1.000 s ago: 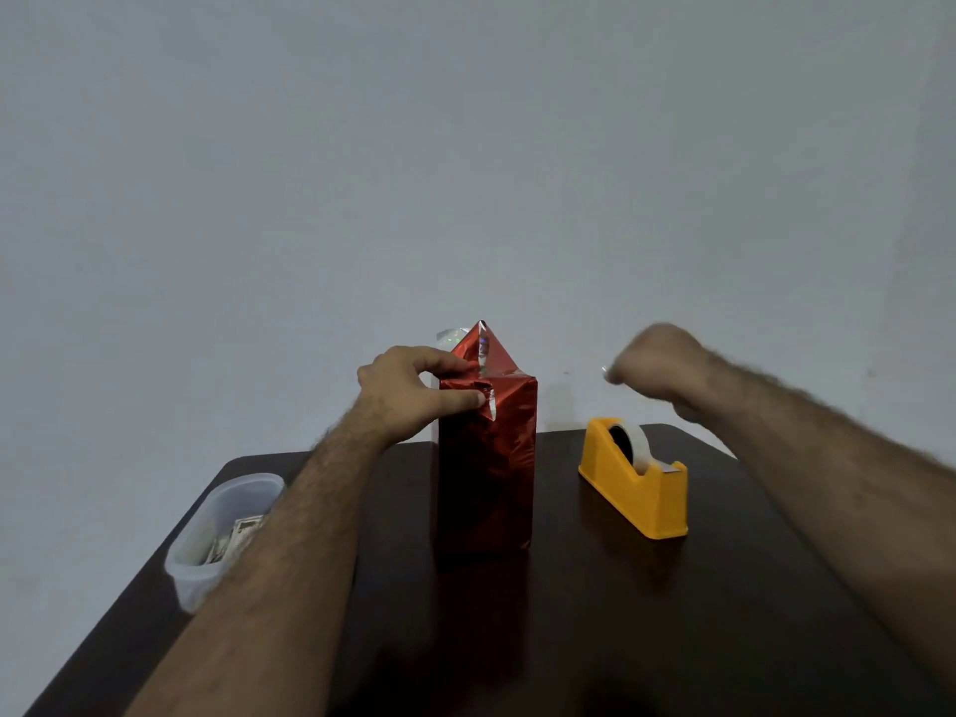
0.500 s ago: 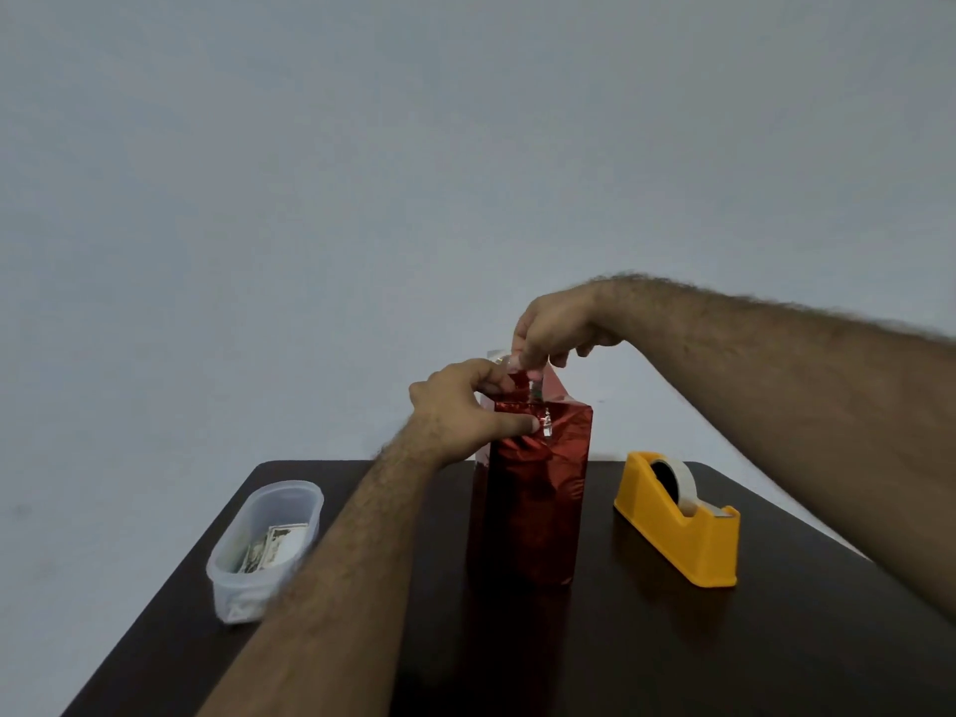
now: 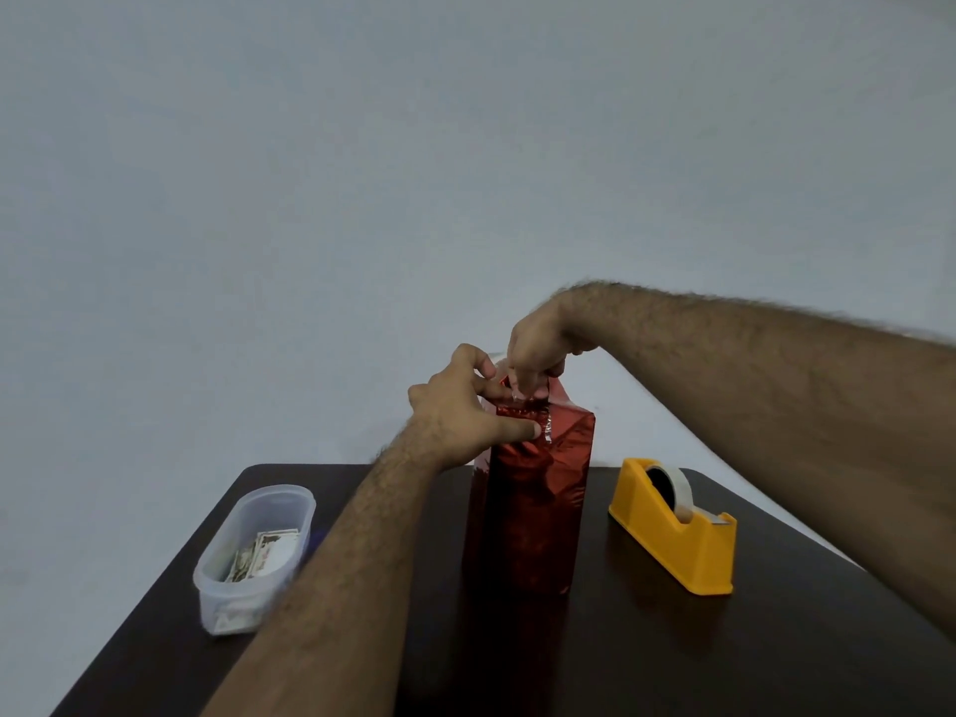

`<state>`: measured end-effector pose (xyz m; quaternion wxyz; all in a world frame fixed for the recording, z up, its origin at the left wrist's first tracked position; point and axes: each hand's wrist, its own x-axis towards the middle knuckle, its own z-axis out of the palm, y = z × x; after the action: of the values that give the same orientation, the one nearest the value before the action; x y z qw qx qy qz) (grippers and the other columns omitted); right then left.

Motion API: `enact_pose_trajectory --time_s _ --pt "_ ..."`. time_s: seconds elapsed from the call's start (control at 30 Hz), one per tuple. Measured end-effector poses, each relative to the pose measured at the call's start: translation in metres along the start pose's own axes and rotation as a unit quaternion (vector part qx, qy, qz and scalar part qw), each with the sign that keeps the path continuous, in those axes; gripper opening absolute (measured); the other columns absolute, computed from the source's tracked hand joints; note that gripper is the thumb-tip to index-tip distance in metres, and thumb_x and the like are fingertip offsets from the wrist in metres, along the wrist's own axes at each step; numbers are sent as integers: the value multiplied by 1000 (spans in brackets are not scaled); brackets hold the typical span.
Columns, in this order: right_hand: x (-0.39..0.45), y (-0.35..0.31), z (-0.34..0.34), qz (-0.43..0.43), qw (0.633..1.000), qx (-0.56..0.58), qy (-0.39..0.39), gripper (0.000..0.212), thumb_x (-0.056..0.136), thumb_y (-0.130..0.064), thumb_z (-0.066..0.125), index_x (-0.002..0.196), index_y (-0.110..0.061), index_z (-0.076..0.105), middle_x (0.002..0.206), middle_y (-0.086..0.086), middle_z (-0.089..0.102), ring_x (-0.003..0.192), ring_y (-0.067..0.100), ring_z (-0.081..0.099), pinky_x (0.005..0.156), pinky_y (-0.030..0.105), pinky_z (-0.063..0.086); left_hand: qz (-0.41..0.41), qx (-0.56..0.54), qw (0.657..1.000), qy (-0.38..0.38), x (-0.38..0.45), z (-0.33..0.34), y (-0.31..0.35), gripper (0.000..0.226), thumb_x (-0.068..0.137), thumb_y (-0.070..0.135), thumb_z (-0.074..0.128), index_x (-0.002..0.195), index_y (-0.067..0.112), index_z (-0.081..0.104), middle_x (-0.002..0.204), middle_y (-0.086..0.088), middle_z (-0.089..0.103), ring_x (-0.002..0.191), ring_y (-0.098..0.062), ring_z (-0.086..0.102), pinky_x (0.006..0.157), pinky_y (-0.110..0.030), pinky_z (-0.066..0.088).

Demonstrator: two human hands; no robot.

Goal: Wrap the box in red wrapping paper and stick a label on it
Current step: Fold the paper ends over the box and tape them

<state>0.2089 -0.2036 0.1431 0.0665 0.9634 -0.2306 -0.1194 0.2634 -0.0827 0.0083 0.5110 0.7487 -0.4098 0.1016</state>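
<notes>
A tall box wrapped in shiny red paper (image 3: 533,504) stands upright in the middle of the dark table (image 3: 672,659). My left hand (image 3: 460,414) grips its upper left corner, thumb pressed on the front fold and fingers curled over the top. My right hand (image 3: 535,354) comes down from above onto the folded top flap, its fingertips pinching a piece of clear tape (image 3: 517,398) against the paper. The box's top face is mostly hidden by both hands.
A yellow tape dispenser (image 3: 677,535) with a roll of tape sits to the right of the box. A clear plastic tub (image 3: 253,556) holding paper labels stands at the table's left edge. A plain pale wall rises behind.
My right hand moved from above the tape dispenser over to the box top, and now presses down on the flap. My left hand kept its grip on the box's upper corner.
</notes>
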Motion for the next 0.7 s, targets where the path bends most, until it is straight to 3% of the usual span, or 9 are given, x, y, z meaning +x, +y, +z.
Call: enact_pose_trajectory --time_s 0.13,0.23,0.3,0.4,0.5,0.57,0.63,0.7 --pt "7 0 2 -13 1000 -3 -11 4 98 -18 70 97 -17 73 81 -3 73 86 10 67 74 25 46 2 -1 1000 -7 0 1 1 73 62 55 97 110 34 45 99 27 76 102 17 43 105 -42 28" --pt "5 -1 1 -5 1000 -14 -14 11 100 -19 68 90 -18 70 82 -4 71 79 8 62 78 23 41 -1 2 1000 -7 -1 0 2 75 64 55 97 114 33 46 102 26 76 100 19 39 104 -41 29" --pt "3 0 -1 3 1000 -17 -20 13 101 -20 68 89 -18 68 83 -5 70 75 7 57 83 29 37 -4 3 1000 -10 -1 0 3 75 65 54 97 115 32 46 105 25 76 98 19 38 101 -40 27" --pt "6 2 -2 8 999 -24 -20 12 100 -22 70 89 -19 68 83 -6 71 75 6 57 72 27 40 -7 7 1000 -12 -1 0 2 74 65 54 96 113 33 45 105 26 76 101 16 41 97 -38 23" --pt "10 3 -3 14 998 -52 -14 11 100 -26 70 90 -21 68 89 -6 75 80 5 59 69 25 39 -9 9 1000 -13 -2 1 3 71 65 52 96 110 35 44 105 27 75 110 4 50 96 -37 21" --pt "11 3 -3 20 997 -68 -22 14 96 -36 75 91 -25 68 94 -6 78 92 10 64 84 29 44 -8 10 1000 -15 -2 1 3 70 65 50 95 110 35 43 103 27 76 111 1 52 97 -38 22" --pt "17 6 -4 25 997 -73 -19 27 88 -49 81 95 -26 70 97 -3 79 112 20 66 96 34 49 -9 12 1000 -15 -3 1 4 69 65 49 94 109 36 43 101 28 76 109 2 52 97 -39 24" --pt "19 10 -5 20 997 -69 1 41 83 -55 83 103 -23 69 107 0 75 119 23 65 92 34 52 -10 10 1000 -12 -1 1 2 68 64 49 94 107 37 42 101 29 76 110 -2 53 96 -38 23"
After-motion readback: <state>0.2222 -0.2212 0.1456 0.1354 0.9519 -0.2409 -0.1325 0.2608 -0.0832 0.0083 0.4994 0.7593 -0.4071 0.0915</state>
